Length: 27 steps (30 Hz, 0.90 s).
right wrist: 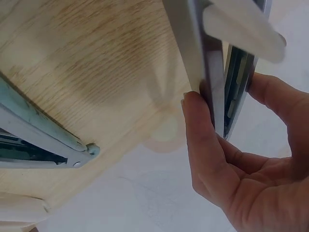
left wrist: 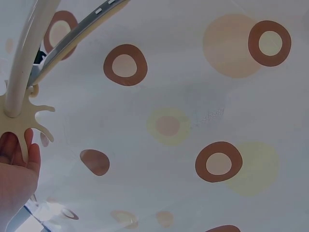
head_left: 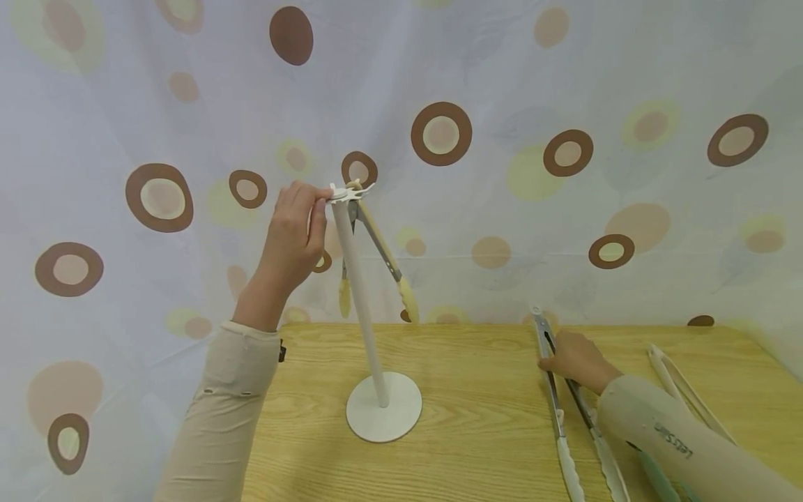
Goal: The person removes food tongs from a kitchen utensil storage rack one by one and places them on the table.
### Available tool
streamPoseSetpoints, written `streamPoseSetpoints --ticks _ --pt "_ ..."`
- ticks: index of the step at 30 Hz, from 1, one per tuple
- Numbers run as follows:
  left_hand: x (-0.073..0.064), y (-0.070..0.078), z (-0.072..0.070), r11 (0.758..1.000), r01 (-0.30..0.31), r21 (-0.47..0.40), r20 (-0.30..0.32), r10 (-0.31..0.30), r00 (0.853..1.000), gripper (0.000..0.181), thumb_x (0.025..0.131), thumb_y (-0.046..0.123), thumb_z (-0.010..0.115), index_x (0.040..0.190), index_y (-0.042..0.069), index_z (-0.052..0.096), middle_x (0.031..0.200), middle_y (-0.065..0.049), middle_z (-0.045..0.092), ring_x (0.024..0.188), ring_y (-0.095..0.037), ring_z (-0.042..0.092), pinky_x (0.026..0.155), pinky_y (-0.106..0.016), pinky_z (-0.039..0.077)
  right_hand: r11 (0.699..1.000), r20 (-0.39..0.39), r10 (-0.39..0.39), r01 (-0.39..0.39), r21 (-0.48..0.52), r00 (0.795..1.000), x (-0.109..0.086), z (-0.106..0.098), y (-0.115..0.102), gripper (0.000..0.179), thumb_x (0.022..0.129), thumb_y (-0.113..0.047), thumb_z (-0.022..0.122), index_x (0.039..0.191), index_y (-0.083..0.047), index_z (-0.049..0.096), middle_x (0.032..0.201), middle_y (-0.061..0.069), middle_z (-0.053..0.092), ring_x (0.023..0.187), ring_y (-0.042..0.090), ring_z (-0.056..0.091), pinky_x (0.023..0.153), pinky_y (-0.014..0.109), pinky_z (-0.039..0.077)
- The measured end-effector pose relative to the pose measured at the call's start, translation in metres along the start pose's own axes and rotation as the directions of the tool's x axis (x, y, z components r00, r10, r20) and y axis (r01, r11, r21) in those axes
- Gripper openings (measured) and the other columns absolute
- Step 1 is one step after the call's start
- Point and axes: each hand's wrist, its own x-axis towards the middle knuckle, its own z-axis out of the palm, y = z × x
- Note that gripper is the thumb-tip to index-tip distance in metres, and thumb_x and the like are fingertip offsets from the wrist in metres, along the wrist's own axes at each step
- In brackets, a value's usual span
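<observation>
On the left stands a white utensil rack (head_left: 364, 307), a pole with a round base and a hooked top (left wrist: 41, 121). My left hand (head_left: 291, 226) holds the rim of that top between thumb and fingers. Yellow-tipped tongs (head_left: 381, 244) hang spread from one of the hooks, behind the pole. Over the table's right side, my right hand (head_left: 576, 359) grips metal tongs with white tips (head_left: 567, 460) near their joined end. Thumb and fingers press on both arms of these tongs (right wrist: 212, 72) in the right wrist view. The tips point toward me, slightly apart.
Teal tongs (head_left: 657, 477) lie partly under my right forearm. Farther right, cream tongs (head_left: 671, 376) lie on the wooden table (head_left: 477, 418). A white curtain with brown and yellow circles (head_left: 502, 230) hangs close behind the table.
</observation>
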Motion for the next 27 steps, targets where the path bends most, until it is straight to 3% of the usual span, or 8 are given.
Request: streamPoseSetpoints --ticks 14,19,27 --pt "0.0 0.0 0.0 1.0 -0.008 0.007 -0.007 0.008 1.0 0.02 0.097 -0.002 0.04 0.103 -0.01 0.057 0.093 -0.023 0.056 0.085 -0.037 0.044 0.08 -0.043 0.035 0.997 0.067 0.06 -0.062 0.038 0.996 0.006 0.007 0.013 0.028 0.086 -0.014 0.067 0.064 -0.005 0.053 0.048 -0.001 0.039 0.04 0.011 0.042 0.041 0.027 0.043" --pt "0.001 -0.001 0.001 1.0 -0.011 0.006 -0.007 0.011 1.0 0.02 0.097 -0.001 0.04 0.103 -0.01 0.057 0.093 -0.023 0.055 0.084 -0.037 0.044 0.079 -0.043 0.035 0.997 0.084 0.072 -0.074 0.017 0.994 0.009 0.008 0.015 0.028 0.086 -0.014 0.069 0.065 -0.003 0.054 0.05 0.0 0.041 0.043 0.018 0.053 0.042 0.031 0.048" --pt "-0.001 -0.001 0.001 1.0 0.002 0.004 -0.004 -0.002 1.0 0.02 0.097 -0.001 0.04 0.103 -0.01 0.057 0.092 -0.022 0.055 0.085 -0.037 0.044 0.08 -0.043 0.035 0.998 0.087 0.063 -0.061 -0.025 0.994 0.011 0.013 0.015 0.03 0.083 -0.012 0.071 0.066 -0.002 0.05 0.058 0.007 0.05 0.051 0.023 0.058 0.045 0.032 0.05"
